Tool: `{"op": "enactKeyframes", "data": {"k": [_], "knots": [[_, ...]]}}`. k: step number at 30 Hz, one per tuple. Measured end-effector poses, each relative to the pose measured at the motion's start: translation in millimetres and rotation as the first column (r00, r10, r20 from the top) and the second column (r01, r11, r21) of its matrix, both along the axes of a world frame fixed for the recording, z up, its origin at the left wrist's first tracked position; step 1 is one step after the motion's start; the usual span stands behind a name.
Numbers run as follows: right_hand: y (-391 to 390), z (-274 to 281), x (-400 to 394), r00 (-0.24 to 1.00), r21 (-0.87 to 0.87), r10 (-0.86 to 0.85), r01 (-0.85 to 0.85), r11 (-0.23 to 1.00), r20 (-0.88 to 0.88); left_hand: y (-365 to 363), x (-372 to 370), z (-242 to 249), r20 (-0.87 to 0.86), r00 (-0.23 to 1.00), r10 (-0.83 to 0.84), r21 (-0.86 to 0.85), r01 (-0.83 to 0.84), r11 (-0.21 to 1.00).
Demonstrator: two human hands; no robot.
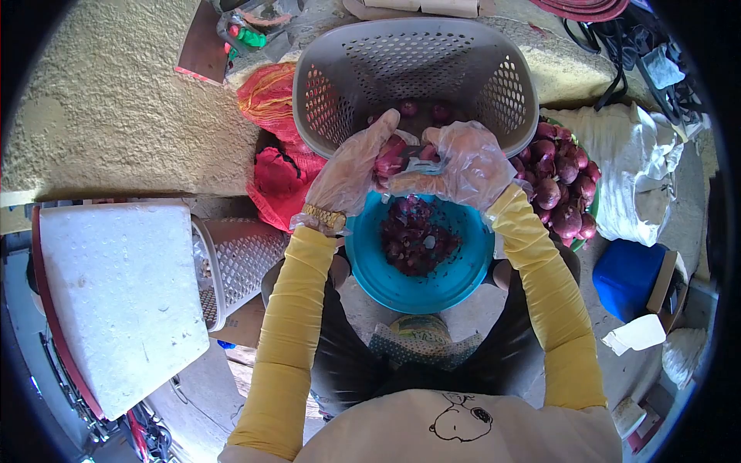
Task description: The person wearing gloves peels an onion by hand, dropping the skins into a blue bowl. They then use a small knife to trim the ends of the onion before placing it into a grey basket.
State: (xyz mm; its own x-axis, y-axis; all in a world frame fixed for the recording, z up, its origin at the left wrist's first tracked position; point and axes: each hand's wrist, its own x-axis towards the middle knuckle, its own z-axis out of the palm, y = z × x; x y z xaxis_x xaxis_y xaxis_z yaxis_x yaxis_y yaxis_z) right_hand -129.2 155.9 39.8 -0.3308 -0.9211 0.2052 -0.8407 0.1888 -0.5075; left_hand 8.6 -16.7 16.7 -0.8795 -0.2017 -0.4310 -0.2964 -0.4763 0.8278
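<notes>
A purplish-red onion [391, 157] is held in the gloved left hand [349, 166], at the inner side of its fingers and beneath the near rim of a grey-brown perforated plastic basket [417, 37]. The onion's long axis appears to run roughly away from the body, with a slight slant; which end is root and which is neck cannot be told. The left thumb is extended forward and the onion is gripped beside it. The right hand [472, 158], also covered by a clear plastic glove, is curled inward just beside the onion, its fingers bent across toward the left hand. A small bluish-grey item [423, 165] is seen between the hands — whether it is pinched by the right fingers cannot be told.

Both forearms, in yellow fabric sleeves, are angled inward and forward, and a gold-coloured wristwatch [325, 218] is worn on the left wrist. Directly below the hands, dark red onion skins [419, 235] are held in a round turquoise plastic basin [370, 279]. Beyond the hands, a few onions [409, 108] are contained in the basket. To the right of the right hand, a heap of red onions [557, 181] is piled — close beside a white woven sack [629, 174].
</notes>
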Motion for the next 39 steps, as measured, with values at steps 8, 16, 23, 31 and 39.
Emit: {"op": "enactKeyframes", "data": {"k": [8, 16, 23, 31, 39], "knots": [[0, 0, 4, 0.999, -0.001, -0.027, 0.027, 1.0, -0.019, 1, -2, -16, -0.148, 0.988, 0.041, -0.184, -0.068, 0.981], [-5, -9, 5, 1.0, -0.078, 0.027, -0.027, 0.997, -0.002, 0, 0, 5, -0.03, 0.998, -0.063, -0.141, 0.058, 0.988], [-2, -1, 7, 0.998, -0.046, 0.021, -0.018, 0.999, 0.063, 1, -2, -13, -0.23, 0.973, -0.027, -0.349, -0.057, 0.935], [0, -16, -4, 0.998, -0.106, -0.034, 0.039, 0.994, 0.049, -2, 2, 6, -0.023, 0.999, 0.033, -0.09, -0.035, 0.995], [-1, -15, -9, 0.999, -0.064, -0.017, 0.015, 0.998, -0.033, -2, 1, -7, -0.184, 0.979, 0.091, 0.122, -0.069, 0.99]]}}
